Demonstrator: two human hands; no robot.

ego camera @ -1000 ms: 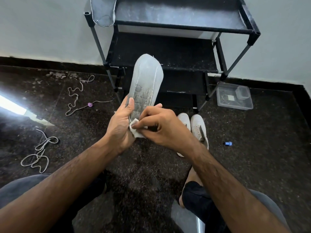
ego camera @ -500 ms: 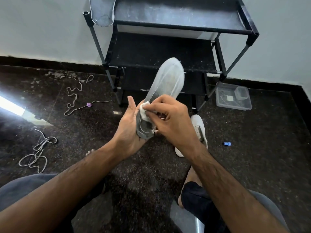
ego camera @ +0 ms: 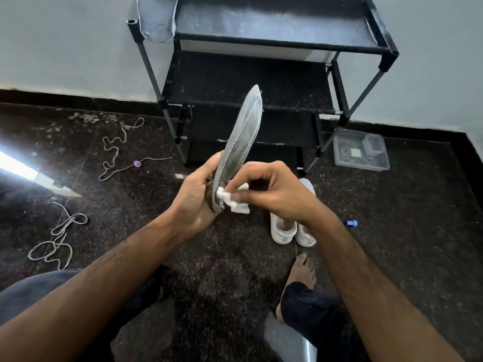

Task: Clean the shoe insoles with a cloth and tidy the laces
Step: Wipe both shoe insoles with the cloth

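Head cam: left hand (ego camera: 194, 198) grips insole (ego camera: 241, 145) heel, long axis running up and away. Right hand (ego camera: 274, 192) pinches cloth (ego camera: 232, 201) at heel end, so wipe probably runs toeward.

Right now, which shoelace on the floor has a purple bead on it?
The shoelace nearer the wall, beside the black rack, has the purple bead. The other shoelace, nearer the person's knee, has no bead.
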